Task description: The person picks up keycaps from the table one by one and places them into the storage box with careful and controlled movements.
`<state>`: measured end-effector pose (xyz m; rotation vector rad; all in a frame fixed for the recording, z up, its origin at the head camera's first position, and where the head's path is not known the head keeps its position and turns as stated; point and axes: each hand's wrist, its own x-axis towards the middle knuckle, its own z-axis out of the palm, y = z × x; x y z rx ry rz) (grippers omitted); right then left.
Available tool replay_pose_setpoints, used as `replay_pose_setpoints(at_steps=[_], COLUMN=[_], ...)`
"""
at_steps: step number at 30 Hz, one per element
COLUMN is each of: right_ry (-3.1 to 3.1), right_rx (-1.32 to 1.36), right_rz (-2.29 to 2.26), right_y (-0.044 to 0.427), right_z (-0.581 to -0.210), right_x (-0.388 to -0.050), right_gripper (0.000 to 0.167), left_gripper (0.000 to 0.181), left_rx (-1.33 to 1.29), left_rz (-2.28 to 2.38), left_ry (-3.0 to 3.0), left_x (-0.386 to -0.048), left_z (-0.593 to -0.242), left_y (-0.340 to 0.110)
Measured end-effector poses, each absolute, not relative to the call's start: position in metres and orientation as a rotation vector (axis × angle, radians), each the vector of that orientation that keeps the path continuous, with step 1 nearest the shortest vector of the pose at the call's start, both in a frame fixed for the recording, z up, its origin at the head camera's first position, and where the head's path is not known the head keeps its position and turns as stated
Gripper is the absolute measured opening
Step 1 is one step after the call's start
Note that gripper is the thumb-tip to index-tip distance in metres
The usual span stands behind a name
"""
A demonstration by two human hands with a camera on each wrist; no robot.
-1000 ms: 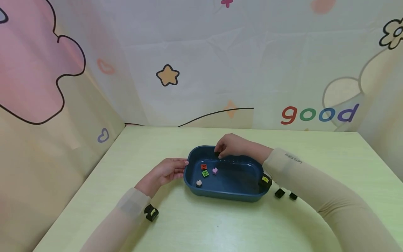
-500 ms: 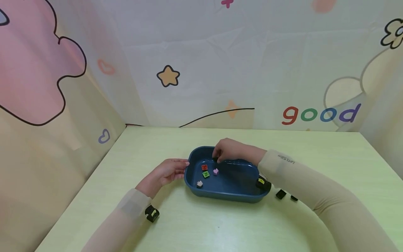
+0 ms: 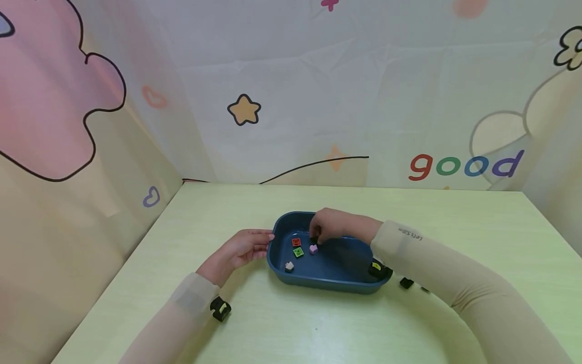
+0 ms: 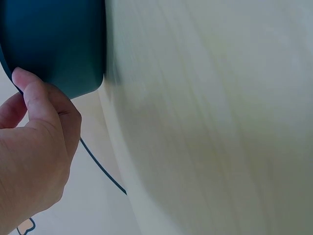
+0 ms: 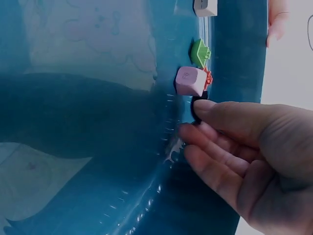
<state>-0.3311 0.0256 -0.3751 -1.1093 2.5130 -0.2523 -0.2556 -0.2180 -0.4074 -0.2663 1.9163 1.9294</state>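
Observation:
A blue plastic basin [image 3: 327, 287] stands on the table, and my left hand [image 3: 243, 246] pinches its left rim between thumb and fingers. Inside it, my right hand [image 3: 331, 225] pinches a black keycap [image 5: 201, 95] close to the floor of the basin, by the far wall. Thumb and fingertips cover most of that keycap. Just beside it lies a pink keycap [image 5: 190, 81]. A red keycap [image 3: 296, 242], a green keycap [image 3: 298, 252] and a white keycap [image 3: 289, 267] lie in the basin's left part.
Two black objects, one of them a small block [image 3: 406, 283], lie on the table right of the basin, partly behind the right sleeve [image 3: 436, 258]. A black wrist camera [image 3: 220, 309] hangs under the left forearm. A printed cloth [image 3: 291, 111] rises behind the table.
My right hand has lowered from near the far rim into the basin, toward the pink keycap, with the black keycap between its fingers. The left hand stays on the rim.

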Motion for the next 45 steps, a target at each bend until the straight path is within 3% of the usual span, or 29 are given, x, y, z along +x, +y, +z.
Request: replay_pose_setpoints(at_steps=[19,27,45], right_ry=[2.459,2.407,2.317], right_rx=[-0.917,-0.854,-0.910], right_rz=[-0.055,-0.092,-0.307], right_y=[0.027,0.031,0.065], right_z=[-0.374,-0.371,-0.328], right_x=[-0.330,-0.334,-0.343], right_gripper=[0.013,0.024,0.030], left_gripper=[0.042,0.044,0.043], left_rx=[-0.323,-0.273,-0.293], left_rz=[1.923,1.936,1.930], left_ry=[1.933,1.916,1.926], left_x=[-0.257,-0.257,-0.254], left_z=[-0.408,-0.407,-0.408], left_y=[-0.217,-0.215,-0.217])
